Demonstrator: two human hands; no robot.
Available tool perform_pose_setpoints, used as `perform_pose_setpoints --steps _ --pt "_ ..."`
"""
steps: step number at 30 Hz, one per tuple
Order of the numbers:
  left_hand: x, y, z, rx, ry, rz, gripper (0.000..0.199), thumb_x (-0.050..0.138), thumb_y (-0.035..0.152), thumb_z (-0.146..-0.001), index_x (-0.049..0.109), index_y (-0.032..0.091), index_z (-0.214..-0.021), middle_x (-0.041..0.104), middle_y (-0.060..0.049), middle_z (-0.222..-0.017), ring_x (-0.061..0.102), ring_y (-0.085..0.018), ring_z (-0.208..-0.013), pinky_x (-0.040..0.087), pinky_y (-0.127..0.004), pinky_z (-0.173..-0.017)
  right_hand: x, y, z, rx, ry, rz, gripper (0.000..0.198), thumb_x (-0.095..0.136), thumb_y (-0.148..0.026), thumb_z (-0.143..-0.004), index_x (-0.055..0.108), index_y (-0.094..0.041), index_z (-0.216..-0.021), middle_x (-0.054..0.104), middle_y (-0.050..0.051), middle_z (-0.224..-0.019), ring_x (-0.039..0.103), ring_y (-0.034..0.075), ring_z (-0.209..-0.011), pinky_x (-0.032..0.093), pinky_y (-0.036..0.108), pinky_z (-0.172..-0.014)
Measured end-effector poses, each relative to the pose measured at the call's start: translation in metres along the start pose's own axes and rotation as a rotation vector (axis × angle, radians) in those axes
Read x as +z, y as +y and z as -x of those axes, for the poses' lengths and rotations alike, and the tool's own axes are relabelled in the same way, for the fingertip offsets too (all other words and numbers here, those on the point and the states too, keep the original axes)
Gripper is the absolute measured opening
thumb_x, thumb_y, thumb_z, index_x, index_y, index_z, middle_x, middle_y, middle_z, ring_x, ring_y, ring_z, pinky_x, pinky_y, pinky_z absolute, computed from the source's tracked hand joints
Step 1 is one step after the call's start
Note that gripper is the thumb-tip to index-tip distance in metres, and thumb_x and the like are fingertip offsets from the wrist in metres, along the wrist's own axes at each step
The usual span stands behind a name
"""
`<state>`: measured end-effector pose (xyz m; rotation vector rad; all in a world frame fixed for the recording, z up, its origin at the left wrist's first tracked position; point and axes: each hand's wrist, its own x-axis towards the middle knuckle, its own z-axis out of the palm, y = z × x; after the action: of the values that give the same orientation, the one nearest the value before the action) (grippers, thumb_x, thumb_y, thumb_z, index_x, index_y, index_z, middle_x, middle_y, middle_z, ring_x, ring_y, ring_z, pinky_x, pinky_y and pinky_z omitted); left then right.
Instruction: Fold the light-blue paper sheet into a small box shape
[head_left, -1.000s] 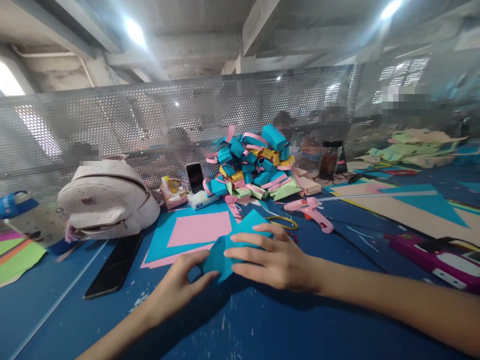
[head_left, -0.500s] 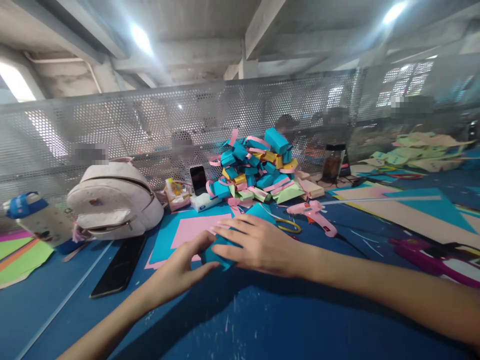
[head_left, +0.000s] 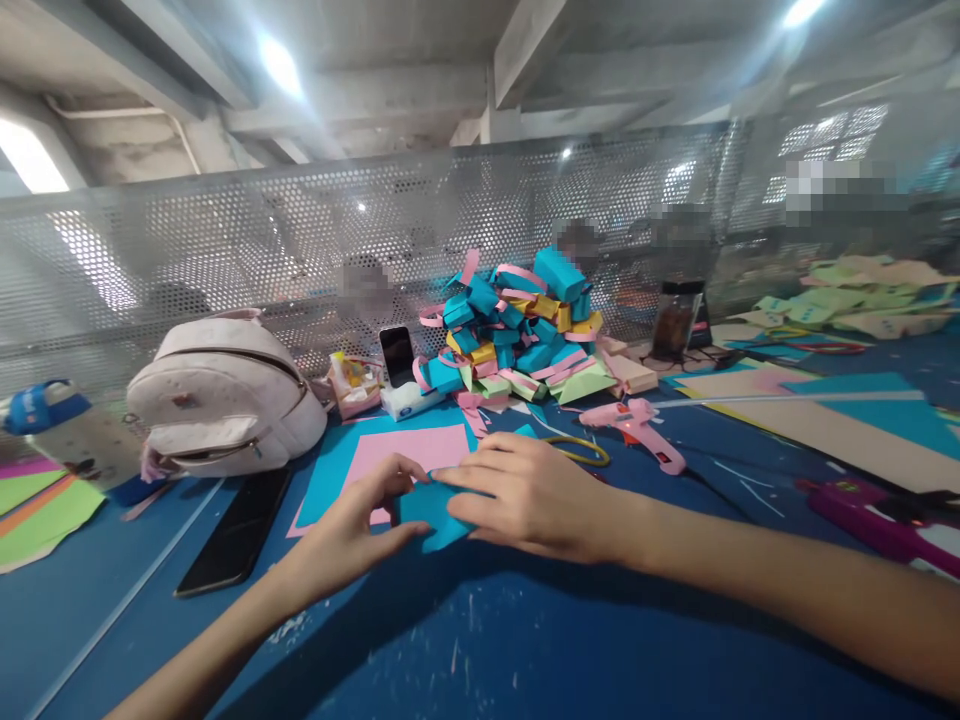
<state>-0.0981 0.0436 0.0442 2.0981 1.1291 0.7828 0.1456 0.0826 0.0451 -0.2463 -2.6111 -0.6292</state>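
A small piece of blue paper (head_left: 433,515) is held between both hands, just above the blue table. My left hand (head_left: 379,515) grips its left side with the thumb below and the fingers above. My right hand (head_left: 521,500) lies over its right side, fingers bent onto the paper and covering much of it. Behind the hands lie a pink sheet (head_left: 405,448) and a larger blue sheet (head_left: 326,485). Right of my right hand are scissors with a yellow handle (head_left: 589,452), partly hidden, and a pink glue gun (head_left: 637,428).
A heap of folded paper pieces (head_left: 517,335) stands behind, before a perforated metal screen (head_left: 285,240). At left are a white backpack (head_left: 225,400), a bottle (head_left: 82,445) and a black phone (head_left: 236,530). A magenta tool (head_left: 862,515) and paper sheets (head_left: 795,400) lie right.
The blue paper is turned slightly and more of it shows between my hands. My right hand has shifted a little to the right; both hands stay on the paper.
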Motion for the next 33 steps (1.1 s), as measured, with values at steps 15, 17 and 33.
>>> perform_pose_setpoints --steps 15,17,33 --pt "0.007 -0.006 -0.001 -0.095 -0.109 -0.08 0.02 0.07 0.037 -0.083 0.068 0.02 -0.093 0.069 -0.002 -0.096 0.059 -0.019 -0.09 0.044 -0.032 -0.084 0.008 -0.006 0.001 -0.036 0.125 0.034 0.019 0.05 -0.016 -0.097 0.066 -0.019 -0.088 0.065 0.004 -0.123 0.057 0.021 -0.113 0.044 0.037 -0.09" --pt "0.011 -0.008 0.0 -0.077 -0.101 -0.032 0.021 0.071 0.035 -0.082 0.064 0.02 -0.093 0.067 -0.002 -0.095 0.058 -0.019 -0.089 0.045 -0.031 -0.083 0.008 -0.007 0.0 -0.029 0.12 0.036 0.019 0.049 -0.016 -0.097 0.066 -0.019 -0.088 0.066 0.005 -0.121 0.058 0.021 -0.111 0.045 0.037 -0.09" --pt "0.027 -0.007 0.001 0.061 0.098 0.135 0.044 0.073 0.028 -0.082 0.038 0.025 -0.109 0.055 -0.001 -0.096 0.058 -0.016 -0.086 0.048 -0.029 -0.074 -0.002 -0.001 0.0 0.076 -0.053 -0.27 0.008 0.059 -0.027 -0.094 0.063 -0.02 -0.093 0.064 0.003 -0.107 0.054 0.019 -0.102 0.037 0.034 -0.09"
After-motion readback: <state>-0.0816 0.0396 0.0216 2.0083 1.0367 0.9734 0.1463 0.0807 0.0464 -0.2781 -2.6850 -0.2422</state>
